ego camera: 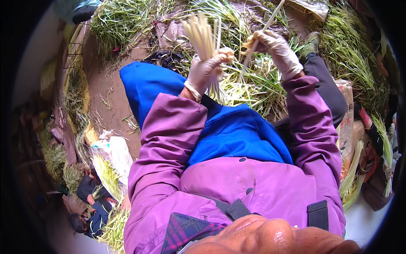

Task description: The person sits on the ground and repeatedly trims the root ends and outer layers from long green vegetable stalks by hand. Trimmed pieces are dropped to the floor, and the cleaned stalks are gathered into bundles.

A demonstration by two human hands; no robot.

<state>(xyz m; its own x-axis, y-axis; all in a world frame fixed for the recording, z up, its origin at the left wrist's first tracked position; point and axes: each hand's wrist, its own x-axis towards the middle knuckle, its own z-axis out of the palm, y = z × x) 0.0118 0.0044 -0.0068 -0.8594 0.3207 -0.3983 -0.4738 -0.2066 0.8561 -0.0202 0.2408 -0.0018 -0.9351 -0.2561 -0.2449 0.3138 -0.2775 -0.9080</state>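
My left hand (206, 71), in a thin whitish glove, grips a bundle of pale yellow-white vegetable stalks (200, 36) above my blue-covered lap. The upper ends of the bundle fan out, and its lower ends hang beneath the hand. To the right, my right hand (277, 50), gloved likewise, has its fingers closed around one long pale stalk (268, 25), which slants from upper right to lower left and is blurred at its lower end. Below and between both hands lies a heap of loose green and yellowish stalks and leaves (250, 92).
Piles of green leafy stalks lie at the upper left (123, 25) and along the right (349, 54). A printed sack (345, 111) stands by my right leg (326, 82). Another person (92, 219) sits at lower left beside pale stalks (109, 177). Further workers show at the right rim.
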